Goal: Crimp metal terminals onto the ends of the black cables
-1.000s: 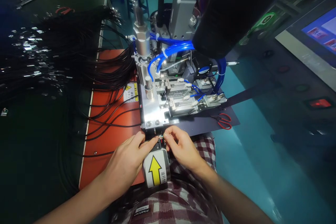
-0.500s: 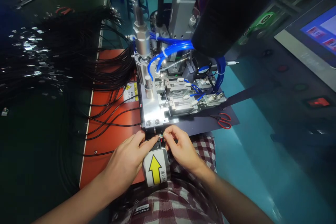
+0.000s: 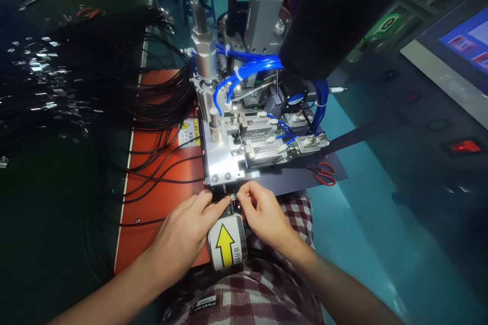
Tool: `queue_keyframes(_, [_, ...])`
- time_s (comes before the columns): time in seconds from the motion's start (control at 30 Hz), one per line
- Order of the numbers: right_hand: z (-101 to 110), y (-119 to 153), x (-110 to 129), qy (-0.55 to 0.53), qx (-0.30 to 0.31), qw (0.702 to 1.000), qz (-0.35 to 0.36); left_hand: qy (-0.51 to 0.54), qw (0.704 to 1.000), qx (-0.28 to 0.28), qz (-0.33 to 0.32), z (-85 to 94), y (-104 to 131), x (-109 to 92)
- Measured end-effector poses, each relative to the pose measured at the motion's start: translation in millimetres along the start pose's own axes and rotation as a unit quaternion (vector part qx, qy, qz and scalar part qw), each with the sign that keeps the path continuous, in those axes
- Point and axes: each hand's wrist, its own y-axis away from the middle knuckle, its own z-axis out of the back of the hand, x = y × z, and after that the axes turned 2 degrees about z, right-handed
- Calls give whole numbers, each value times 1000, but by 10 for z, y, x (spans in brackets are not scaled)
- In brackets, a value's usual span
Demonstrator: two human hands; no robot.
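Note:
A small bundle of thin coloured wires [image 3: 234,197] lies at the machine's front edge, between my fingertips. My left hand [image 3: 190,221] comes in from the left, its thumb and forefinger closed at the left side of the wires. From the right, my right hand [image 3: 263,210] pinches at their other side, thumb against forefinger. The fingertips hide much of the wires. Just below them sits a rounded cover with a yellow arrow [image 3: 225,246]. The metal machine [image 3: 223,165] with its clamps stands directly beyond both hands.
Black cables [image 3: 163,101] lie heaped at the left, several crossing the orange mat [image 3: 147,162]. Blue air hoses [image 3: 259,64] arch over the machine. Red-handled scissors [image 3: 325,174] lie on the dark plate at the right. A control panel [image 3: 450,91] stands far right.
Both hands stay at the wires in nearly the same pose. The view has shifted very slightly.

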Motion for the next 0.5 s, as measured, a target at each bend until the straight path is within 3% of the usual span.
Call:
queue_keyframes(0.17, [6,-28,39,23,-9,999,-27,4,1000,-2,-13,-1,-15,4])
queue_keyframes(0.3, [18,-77,-72,-175,68,975,-118,17,999,-13,-24,-12,-11,20])
queue_keyframes(0.5, [29,-47,-258,-290,25,946,-140,25,999,-25,-31,-15,-23,39])
